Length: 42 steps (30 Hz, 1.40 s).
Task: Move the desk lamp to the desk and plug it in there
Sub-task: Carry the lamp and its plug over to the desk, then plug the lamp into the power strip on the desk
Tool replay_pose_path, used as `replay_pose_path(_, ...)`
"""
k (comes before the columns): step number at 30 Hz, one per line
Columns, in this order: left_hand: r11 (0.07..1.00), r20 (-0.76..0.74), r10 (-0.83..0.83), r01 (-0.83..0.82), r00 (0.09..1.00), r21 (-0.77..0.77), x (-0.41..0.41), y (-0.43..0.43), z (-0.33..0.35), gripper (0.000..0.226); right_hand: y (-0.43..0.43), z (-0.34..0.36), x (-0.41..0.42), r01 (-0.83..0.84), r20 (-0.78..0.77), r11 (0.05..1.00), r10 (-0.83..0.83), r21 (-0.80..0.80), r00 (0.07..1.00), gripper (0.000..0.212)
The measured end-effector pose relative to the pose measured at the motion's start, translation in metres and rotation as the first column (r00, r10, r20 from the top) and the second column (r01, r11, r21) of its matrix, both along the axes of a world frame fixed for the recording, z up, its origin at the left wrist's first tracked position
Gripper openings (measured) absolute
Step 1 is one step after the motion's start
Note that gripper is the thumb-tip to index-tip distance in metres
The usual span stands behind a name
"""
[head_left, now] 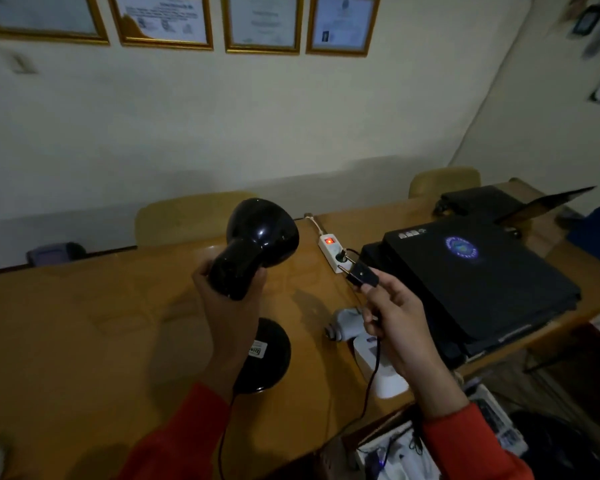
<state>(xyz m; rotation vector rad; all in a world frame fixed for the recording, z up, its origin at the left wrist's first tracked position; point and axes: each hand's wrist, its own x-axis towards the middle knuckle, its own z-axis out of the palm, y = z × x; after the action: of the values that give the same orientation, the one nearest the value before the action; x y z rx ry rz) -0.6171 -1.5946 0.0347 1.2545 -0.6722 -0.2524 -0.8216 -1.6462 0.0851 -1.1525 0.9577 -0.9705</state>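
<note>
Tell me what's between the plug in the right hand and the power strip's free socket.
Nothing: in the head view the plug, pinched in the right hand, has its pins just short of the white power strip, with only bare desk beneath.

A wooden bench (pixel 94 323) carries the round black lamp base (pixel 267 358), which sits near its front edge. Toward the back lies a white power strip (pixel 333 252) with a lit red switch, and just right of it a closed black laptop (pixel 478 278). A white-and-grey device (pixel 368 351), too blurred to identify, lies near the front right corner.
</note>
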Motion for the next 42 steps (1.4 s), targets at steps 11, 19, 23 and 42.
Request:
replay_pose_path(11, 0.984, -0.062, 0.176, -0.173, 0.982, 0.048, -0.022, -0.093, -0.047, 0.057, -0.133, -0.022, -0.001, -0.179, -0.067, 0.979, 0.187, 0.101, 0.98, 0.03)
replay_pose_path(19, 0.956, -0.061, 0.274, -0.265, 0.96, 0.13, -0.034, -0.112, -0.079, 0.06, -0.176, -0.038, 0.01, -0.236, -0.172, 0.969, 0.244, 0.069, 0.954, 0.03)
replay_pose_path(23, 0.964, -0.091, 0.241, -0.228, 0.966, 0.134, -0.035, -0.107, -0.094, 0.065, -0.183, -0.043, 0.011, -0.249, -0.209, 0.966, 0.257, 0.067, 0.943, 0.029)
replay_pose_path(42, 0.595, 0.212, 0.189, -0.284, 0.959, 0.752, -0.106, -0.032, -0.143, 0.064, -0.196, -0.076, 0.011, -0.258, -0.225, 0.966, 0.258, 0.028, 0.94, 0.026)
